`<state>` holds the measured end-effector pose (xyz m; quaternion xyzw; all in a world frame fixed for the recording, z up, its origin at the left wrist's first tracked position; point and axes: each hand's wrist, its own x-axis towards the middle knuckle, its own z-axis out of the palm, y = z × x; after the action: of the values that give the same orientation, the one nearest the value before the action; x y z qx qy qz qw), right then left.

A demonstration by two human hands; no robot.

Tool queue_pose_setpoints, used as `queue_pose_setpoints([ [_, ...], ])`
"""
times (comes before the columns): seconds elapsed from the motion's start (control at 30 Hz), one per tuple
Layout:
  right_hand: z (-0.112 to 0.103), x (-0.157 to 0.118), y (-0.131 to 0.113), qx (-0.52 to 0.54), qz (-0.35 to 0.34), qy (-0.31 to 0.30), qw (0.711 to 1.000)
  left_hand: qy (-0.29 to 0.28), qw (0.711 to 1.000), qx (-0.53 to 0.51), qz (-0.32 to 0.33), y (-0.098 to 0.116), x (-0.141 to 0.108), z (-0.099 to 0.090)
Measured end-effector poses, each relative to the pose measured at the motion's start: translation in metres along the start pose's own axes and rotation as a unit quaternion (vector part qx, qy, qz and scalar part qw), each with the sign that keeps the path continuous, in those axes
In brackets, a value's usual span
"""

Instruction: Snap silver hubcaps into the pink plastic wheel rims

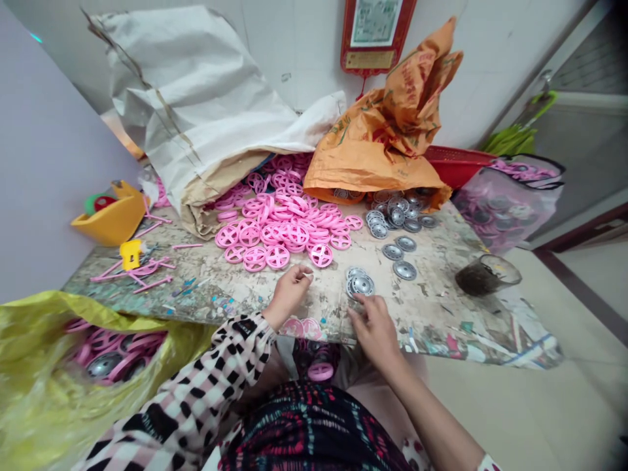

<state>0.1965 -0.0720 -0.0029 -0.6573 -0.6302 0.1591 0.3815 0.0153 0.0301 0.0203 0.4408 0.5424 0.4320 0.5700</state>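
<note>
My left hand [290, 292] is just above the table, its fingers curled into a pinch; anything between the fingertips is too small to make out. The nearest piece to it is a pink spoked wheel [321, 256] at the front of a large heap of pink wheels [289, 216]. My right hand [377, 327] has its thumb and fingers apart, fingertips at the near edge of a grey hubcap-like disc [362, 284] that overlaps another one. More grey discs [405, 269] lie beyond, trailing from a pile [397, 210].
A white sack [196, 85] and an orange sack [377, 144] open onto the table [432, 307]. A dark-filled cup [485, 275] stands right. Pink rods [152, 284] and a yellow container [110, 212] are left. A yellow bag [39, 366] of wheels hangs below left.
</note>
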Motion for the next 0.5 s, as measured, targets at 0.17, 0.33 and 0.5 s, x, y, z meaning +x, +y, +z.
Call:
queue_pose_setpoints([
  [0.17, 0.004, 0.028, 0.015, -0.124, 0.051, 0.026, 0.991, 0.032, 0.999, -0.018, -0.029, 0.011, 0.018, 0.019],
  [0.33, 0.007, 0.031, 0.016, -0.146, 0.073, 0.008, 0.986, 0.002, 0.995, -0.046, -0.093, 0.013, 0.035, 0.027],
  [0.5, 0.006, 0.03, 0.018, -0.109, 0.088, 0.047, 0.989, -0.005, 0.995, -0.048, -0.092, 0.011, 0.043, 0.03],
])
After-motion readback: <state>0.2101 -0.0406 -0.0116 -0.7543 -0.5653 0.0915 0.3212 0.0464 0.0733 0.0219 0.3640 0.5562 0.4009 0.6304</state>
